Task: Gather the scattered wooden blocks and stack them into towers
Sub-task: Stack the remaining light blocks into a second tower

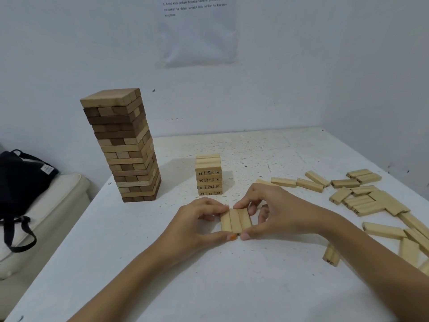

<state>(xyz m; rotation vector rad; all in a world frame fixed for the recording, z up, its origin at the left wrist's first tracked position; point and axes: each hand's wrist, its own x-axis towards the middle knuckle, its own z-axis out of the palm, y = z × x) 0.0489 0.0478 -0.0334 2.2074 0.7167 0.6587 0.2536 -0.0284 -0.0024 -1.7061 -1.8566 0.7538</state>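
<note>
**Hands squaring a three-block layer**

Your left hand and right hand meet around a row of three pale, smooth wooden blocks. The row lies flat, side by side, on the white speckled table. Thumbs press the near ends and fingertips the far ends, so both hands pinch the row.

Step in hand, by my reading: squaring one layer before it goes up. The next move likely calls for lifting all three as one, squeezed tight. You would then set them crosswise to the top course of the short pale tower with printed numbers, just beyond your hands.

- Item: loose pale blocks, rectangular bars, some numbered on the ends, strewn to your right, not yet gathered.
- Item: tall tower of mixed dark and light brown blocks, far left, courses slightly uneven.
- Finish: matt wood throughout, crisp edges.
</note>
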